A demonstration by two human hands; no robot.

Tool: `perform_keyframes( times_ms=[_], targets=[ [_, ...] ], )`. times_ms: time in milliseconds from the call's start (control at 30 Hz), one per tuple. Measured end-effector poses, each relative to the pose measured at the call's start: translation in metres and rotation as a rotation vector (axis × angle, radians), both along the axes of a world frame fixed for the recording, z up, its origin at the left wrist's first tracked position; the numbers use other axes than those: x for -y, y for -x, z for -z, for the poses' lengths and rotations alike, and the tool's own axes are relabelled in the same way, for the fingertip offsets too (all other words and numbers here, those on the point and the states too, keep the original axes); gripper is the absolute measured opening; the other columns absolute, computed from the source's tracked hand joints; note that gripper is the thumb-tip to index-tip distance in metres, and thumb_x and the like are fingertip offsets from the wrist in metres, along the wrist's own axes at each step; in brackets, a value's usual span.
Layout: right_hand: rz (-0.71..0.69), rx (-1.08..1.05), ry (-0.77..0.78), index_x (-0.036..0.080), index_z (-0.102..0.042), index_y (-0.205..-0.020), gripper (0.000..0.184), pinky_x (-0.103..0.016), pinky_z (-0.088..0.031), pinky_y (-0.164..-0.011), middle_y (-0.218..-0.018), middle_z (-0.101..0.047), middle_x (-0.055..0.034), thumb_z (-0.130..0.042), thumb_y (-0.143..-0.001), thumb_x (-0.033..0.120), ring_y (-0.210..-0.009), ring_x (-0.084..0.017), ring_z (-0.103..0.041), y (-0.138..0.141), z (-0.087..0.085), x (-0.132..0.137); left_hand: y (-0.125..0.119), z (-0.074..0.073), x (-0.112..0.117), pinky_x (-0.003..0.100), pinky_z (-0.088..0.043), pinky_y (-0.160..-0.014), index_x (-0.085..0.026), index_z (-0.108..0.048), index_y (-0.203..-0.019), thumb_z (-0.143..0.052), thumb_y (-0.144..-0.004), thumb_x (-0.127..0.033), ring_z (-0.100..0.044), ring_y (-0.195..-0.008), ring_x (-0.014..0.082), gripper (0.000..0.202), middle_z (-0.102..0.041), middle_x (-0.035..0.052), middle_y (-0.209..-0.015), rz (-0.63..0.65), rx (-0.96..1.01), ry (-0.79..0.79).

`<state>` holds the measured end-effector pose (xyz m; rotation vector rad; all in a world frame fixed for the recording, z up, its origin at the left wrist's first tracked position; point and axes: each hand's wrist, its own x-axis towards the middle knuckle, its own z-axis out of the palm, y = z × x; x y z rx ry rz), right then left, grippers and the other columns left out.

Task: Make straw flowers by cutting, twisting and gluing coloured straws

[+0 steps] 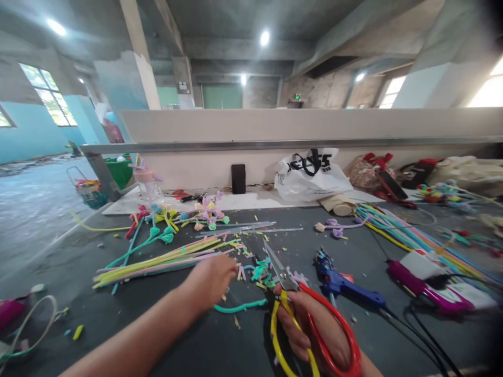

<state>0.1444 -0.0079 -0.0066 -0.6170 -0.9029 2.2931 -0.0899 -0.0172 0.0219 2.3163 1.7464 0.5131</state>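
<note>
My right hand grips a pair of scissors with one yellow and one red handle. The blades point up and away, slightly parted. My left hand is closed, its fingertips down by the short cut pipe cleaner pieces; what it pinches, if anything, is hidden. A bundle of yellow, pink and teal pipe cleaners lies just beyond my left hand. In front of the scissors sits a small heap of green curled pieces. One bent teal pipe cleaner lies between my hands.
A blue glue gun with a cable lies to the right, near a magenta tool. More long pipe cleaners extend behind it. Pipe cleaner flowers, a phone and a white bag are along the back.
</note>
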Motion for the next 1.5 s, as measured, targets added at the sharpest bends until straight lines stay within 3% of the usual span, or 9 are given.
perform_keyframes(
  times_ms=[100, 200, 300, 533, 833, 967, 1100, 1267, 1500],
  targets=[
    [0.014, 0.003, 0.005, 0.020, -0.046, -0.099, 0.020, -0.017, -0.035, -0.029, -0.058, -0.050, 0.0027, -0.039, -0.083, 0.031, -0.031, -0.005, -0.033, 0.000, 0.000, 0.000, 0.045, -0.007, -0.014, 0.026, -0.037, -0.073, -0.020, -0.061, -0.078, -0.041, -0.079, -0.021, -0.056, -0.080, 0.0179, 0.020, -0.063, 0.0045, -0.083, -0.173, -0.114, 0.014],
    [0.037, 0.013, -0.007, 0.020, -0.046, -0.098, 0.021, -0.018, -0.036, -0.029, -0.056, -0.050, 0.0032, -0.042, -0.081, 0.030, -0.031, -0.005, -0.034, 0.001, 0.003, -0.001, 0.075, -0.004, -0.021, 0.025, -0.037, -0.066, -0.021, -0.062, -0.074, -0.051, -0.071, -0.023, -0.056, -0.074, 0.0186, 0.011, -0.062, 0.0037, -0.077, -0.192, -0.142, 0.051],
    [0.079, -0.007, -0.040, 0.019, -0.047, -0.098, 0.021, -0.019, -0.038, -0.030, -0.057, -0.050, 0.0033, -0.041, -0.080, 0.030, -0.031, -0.006, -0.035, 0.001, 0.005, 0.000, 0.085, 0.006, -0.022, 0.025, -0.036, -0.064, -0.021, -0.062, -0.072, -0.049, -0.072, -0.023, -0.055, -0.072, 0.0178, 0.013, -0.063, 0.0035, -0.075, -0.191, -0.150, 0.065],
    [0.123, 0.005, -0.036, 0.019, -0.047, -0.096, 0.020, -0.018, -0.036, -0.029, -0.058, -0.051, 0.0021, -0.040, -0.081, 0.029, -0.032, -0.006, -0.035, 0.002, 0.006, 0.002, 0.097, 0.014, -0.034, 0.024, -0.039, -0.068, -0.020, -0.066, -0.075, -0.042, -0.076, -0.027, -0.058, -0.075, 0.0167, 0.025, -0.067, 0.0035, -0.078, -0.185, -0.103, 0.031],
    [0.124, -0.006, -0.054, 0.020, -0.049, -0.098, 0.019, -0.019, -0.038, -0.030, -0.062, -0.051, 0.0018, -0.038, -0.085, 0.028, -0.033, -0.005, -0.036, 0.002, 0.008, -0.002, 0.106, -0.012, -0.031, 0.022, -0.041, -0.062, -0.019, -0.068, -0.081, -0.044, -0.071, -0.034, -0.060, -0.071, 0.0167, 0.030, -0.069, 0.0000, -0.076, -0.297, 0.010, 0.107],
    [0.117, -0.007, -0.072, 0.020, -0.049, -0.098, 0.019, -0.019, -0.038, -0.030, -0.063, -0.051, 0.0013, -0.037, -0.086, 0.027, -0.033, -0.005, -0.036, 0.002, 0.009, -0.002, 0.102, -0.018, -0.025, 0.021, -0.040, -0.056, -0.016, -0.066, -0.082, -0.044, -0.072, -0.036, -0.059, -0.064, 0.0153, 0.031, -0.066, -0.0003, -0.070, -0.255, 0.140, 0.231],
    [0.116, 0.010, -0.057, 0.020, -0.048, -0.099, 0.018, -0.019, -0.039, -0.030, -0.062, -0.051, 0.0017, -0.037, -0.086, 0.027, -0.034, -0.005, -0.036, 0.002, 0.009, -0.001, 0.093, -0.014, -0.021, 0.020, -0.040, -0.051, -0.017, -0.064, -0.075, -0.038, -0.075, -0.032, -0.058, -0.053, 0.0132, 0.030, -0.061, -0.0019, -0.058, -0.199, -0.011, 0.306],
    [0.117, 0.028, -0.053, 0.021, -0.047, -0.098, 0.017, -0.019, -0.039, -0.030, -0.062, -0.051, 0.0019, -0.038, -0.084, 0.026, -0.033, -0.006, -0.036, 0.002, 0.007, -0.001, 0.088, -0.003, -0.021, 0.026, -0.040, -0.068, -0.020, -0.062, -0.079, -0.049, -0.067, -0.024, -0.057, -0.079, 0.0197, 0.018, -0.063, 0.0039, -0.084, -0.217, -0.182, 0.162],
    [0.113, 0.034, -0.053, 0.020, -0.048, -0.097, 0.018, -0.019, -0.039, -0.030, -0.060, -0.051, 0.0021, -0.039, -0.083, 0.026, -0.032, -0.005, -0.036, 0.004, 0.008, -0.002, 0.083, 0.006, -0.025, 0.029, -0.038, -0.062, -0.019, -0.058, -0.073, -0.046, -0.066, -0.019, -0.056, -0.073, 0.0213, 0.014, -0.061, 0.0070, -0.080, -0.211, -0.249, 0.136]
  ],
)
